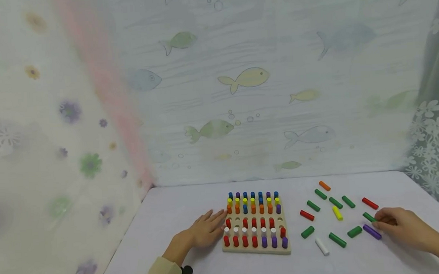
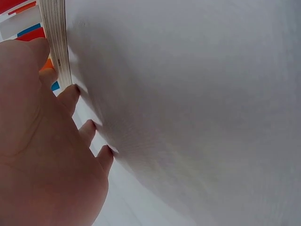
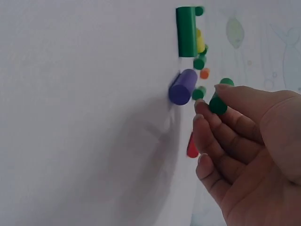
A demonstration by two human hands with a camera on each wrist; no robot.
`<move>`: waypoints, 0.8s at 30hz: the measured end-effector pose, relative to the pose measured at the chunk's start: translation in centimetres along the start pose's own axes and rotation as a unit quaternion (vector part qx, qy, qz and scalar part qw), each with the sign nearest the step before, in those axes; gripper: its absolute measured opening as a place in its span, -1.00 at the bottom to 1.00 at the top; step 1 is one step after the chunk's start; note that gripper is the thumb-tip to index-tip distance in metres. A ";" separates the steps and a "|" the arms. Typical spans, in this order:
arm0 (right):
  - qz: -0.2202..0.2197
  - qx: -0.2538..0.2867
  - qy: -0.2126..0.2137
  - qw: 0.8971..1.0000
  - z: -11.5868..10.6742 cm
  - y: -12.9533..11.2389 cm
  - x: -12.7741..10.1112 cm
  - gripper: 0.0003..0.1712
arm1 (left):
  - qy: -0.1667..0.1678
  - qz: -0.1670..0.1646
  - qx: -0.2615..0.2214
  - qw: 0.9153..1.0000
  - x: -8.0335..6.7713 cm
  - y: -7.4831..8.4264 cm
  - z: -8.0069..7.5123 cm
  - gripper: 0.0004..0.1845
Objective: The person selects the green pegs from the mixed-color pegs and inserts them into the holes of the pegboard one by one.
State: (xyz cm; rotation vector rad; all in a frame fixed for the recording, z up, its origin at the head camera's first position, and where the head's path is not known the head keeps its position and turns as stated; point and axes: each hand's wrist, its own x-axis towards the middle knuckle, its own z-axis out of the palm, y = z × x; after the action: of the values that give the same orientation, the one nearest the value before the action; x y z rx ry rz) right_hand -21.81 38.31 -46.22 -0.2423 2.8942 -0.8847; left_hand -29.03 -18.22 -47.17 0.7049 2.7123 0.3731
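Observation:
A wooden pegboard (image 1: pixel 256 251) stands mid-table, filled with rows of blue, yellow, orange, red, white and purple pegs. Some holes show bare, mostly in the row behind the red pegs. My left hand (image 1: pixel 206 231) lies flat on the cloth, its fingertips at the board's left side; in the left wrist view the fingers touch near the board's layered edge (image 2: pixel 55 35). Far to the right, my right hand (image 1: pixel 404 226) pinches a green peg (image 1: pixel 368 216) between thumb and fingers, held above the cloth in the right wrist view (image 3: pixel 222 96). A purple peg (image 1: pixel 372 231) lies just below it.
Loose pegs lie scattered between board and right hand: several green ones (image 1: pixel 337 239), a yellow peg (image 1: pixel 337 213), a white peg (image 1: pixel 322 247), an orange peg (image 1: pixel 324 185) and two red pegs (image 1: pixel 307 215). A fish-patterned curtain (image 1: pixel 243 152) hangs behind the white-covered table (image 1: pixel 135 242).

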 end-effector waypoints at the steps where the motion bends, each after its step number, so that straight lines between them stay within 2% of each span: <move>1: -0.002 0.010 -0.001 1.000 -0.1 -0.3 0.0 -0.76 | -0.001 -0.001 0.001 1.000 0.0 0.0 0.0 -0.34; 10: -0.030 0.046 0.015 0.998 -0.6 -3.0 0.4 -0.65 | -0.003 -0.007 -0.010 1.000 0.1 0.3 -0.5 -0.35; 13: -0.039 0.073 0.017 0.996 -0.6 -4.0 0.5 -0.63 | -0.002 -0.008 -0.008 1.000 0.2 0.4 -0.7 -0.35; 17: -0.040 0.104 0.012 0.994 -0.3 -5.3 0.5 -0.63 | -0.007 -0.010 -0.004 1.000 0.1 0.4 -0.6 -0.35; 24: -0.053 0.124 0.017 0.991 0.4 -7.0 0.5 -0.67 | -0.008 -0.005 -0.015 1.000 0.0 0.2 -0.4 -0.33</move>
State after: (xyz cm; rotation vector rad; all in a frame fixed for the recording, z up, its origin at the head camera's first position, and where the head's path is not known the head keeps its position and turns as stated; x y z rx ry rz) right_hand -21.43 32.27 -42.63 -0.3651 2.7847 -1.2649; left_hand -29.05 -18.15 -46.76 0.6841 2.6876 0.4025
